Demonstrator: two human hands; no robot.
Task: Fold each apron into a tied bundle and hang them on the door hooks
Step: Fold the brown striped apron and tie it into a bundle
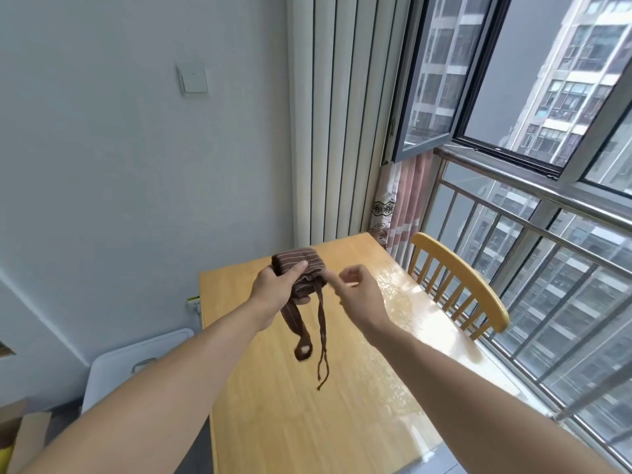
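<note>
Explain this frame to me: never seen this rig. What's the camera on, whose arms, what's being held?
There is no robot here. One wide-angle camera sits on a person's head and looks forward and down, so the two bare arms reaching in from the bottom are that person's own.

The left hand grips a folded brown striped apron bundle, held up above a wooden table. Two straps hang loose from the bundle. The right hand is beside it, fingers curled close to the bundle's edge; whether it pinches a strap cannot be told.

A wooden chair stands by the window railing on the right.
</note>
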